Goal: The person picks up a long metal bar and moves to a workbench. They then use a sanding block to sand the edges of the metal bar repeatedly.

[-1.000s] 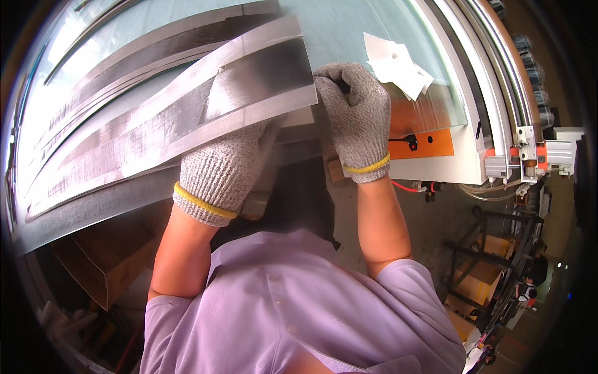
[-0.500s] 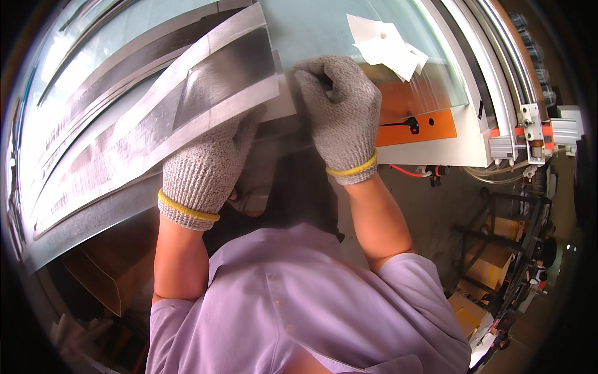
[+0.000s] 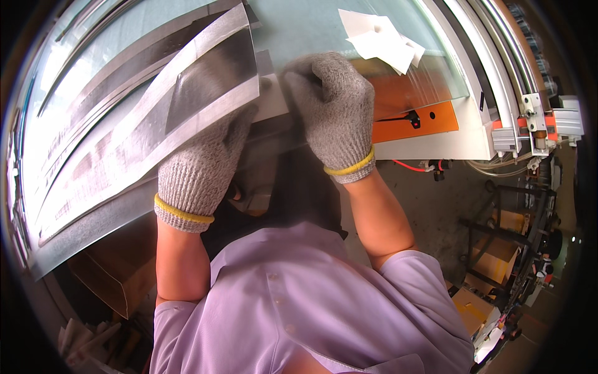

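A long, glossy, pale sheet with a dark rectangular area (image 3: 215, 78) slants up from the left. My left hand (image 3: 202, 146), in a grey knit glove with a yellow cuff, grips it from beneath near its right end; the fingers are partly hidden under it. Just past that end, my right hand (image 3: 336, 106) wears a matching glove. Its fingers are curled together in a pinch next to a small pale flap (image 3: 269, 100); what lies between the fingertips is blurred and hidden.
Beneath the sheet lies a glass-topped table (image 3: 293, 31) with several long dark strips on the left. White paper pieces (image 3: 386, 43) lie at the back right, near an orange panel (image 3: 430, 121). Metal rails (image 3: 532, 118) border the right. Cardboard boxes (image 3: 121, 268) stand below the table.
The glossy sheet's right end has shifted a little left, widening the gap to my right hand. Both hands have moved slightly left and keep their closed poses.
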A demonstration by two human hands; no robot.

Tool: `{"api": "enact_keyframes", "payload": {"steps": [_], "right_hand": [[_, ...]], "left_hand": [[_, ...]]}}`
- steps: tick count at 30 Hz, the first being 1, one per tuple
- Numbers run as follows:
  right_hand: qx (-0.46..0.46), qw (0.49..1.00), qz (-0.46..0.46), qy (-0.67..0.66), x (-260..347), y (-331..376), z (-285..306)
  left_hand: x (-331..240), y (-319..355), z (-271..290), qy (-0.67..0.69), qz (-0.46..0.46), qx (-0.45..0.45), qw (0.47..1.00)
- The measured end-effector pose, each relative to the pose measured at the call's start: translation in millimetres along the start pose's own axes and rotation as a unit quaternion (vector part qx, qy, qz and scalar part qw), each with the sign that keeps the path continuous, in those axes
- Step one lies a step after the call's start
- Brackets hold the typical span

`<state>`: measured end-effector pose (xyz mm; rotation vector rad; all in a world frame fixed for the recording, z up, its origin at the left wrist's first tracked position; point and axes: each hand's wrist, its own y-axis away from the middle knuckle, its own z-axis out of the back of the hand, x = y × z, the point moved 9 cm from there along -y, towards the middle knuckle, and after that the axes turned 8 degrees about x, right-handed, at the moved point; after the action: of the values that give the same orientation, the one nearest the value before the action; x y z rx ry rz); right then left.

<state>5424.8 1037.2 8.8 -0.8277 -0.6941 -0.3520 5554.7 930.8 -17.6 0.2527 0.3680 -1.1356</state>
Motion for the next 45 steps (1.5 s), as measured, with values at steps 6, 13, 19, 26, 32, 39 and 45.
{"api": "enact_keyframes", "payload": {"steps": [6,13,19,26,32,39,45], "right_hand": [[0.023,0.999,0.036,0.03,9,1,2],[0.018,0.991,0.115,0.06,15,5,3],[0.014,0.984,0.147,0.097,22,8,5],[-0.006,1.0,0.005,-0.012,-2,1,10],[0.001,1.0,0.019,-0.014,0,0,7],[0.001,0.999,0.042,0.014,2,0,4],[0.006,1.0,0.019,0.016,2,1,5]], "left_hand": [[1,0,5,0.024,0.007,-0.028,0.999],[-3,1,6,0.012,-0.016,-0.026,0.999],[2,2,7,0.055,0.013,-0.033,0.998],[1,3,9,0.04,0.0,-0.051,0.998],[3,2,6,0.05,0.01,-0.037,0.998],[3,2,7,0.047,0.006,-0.045,0.998],[4,1,6,0.046,0.018,-0.03,0.998]]}}
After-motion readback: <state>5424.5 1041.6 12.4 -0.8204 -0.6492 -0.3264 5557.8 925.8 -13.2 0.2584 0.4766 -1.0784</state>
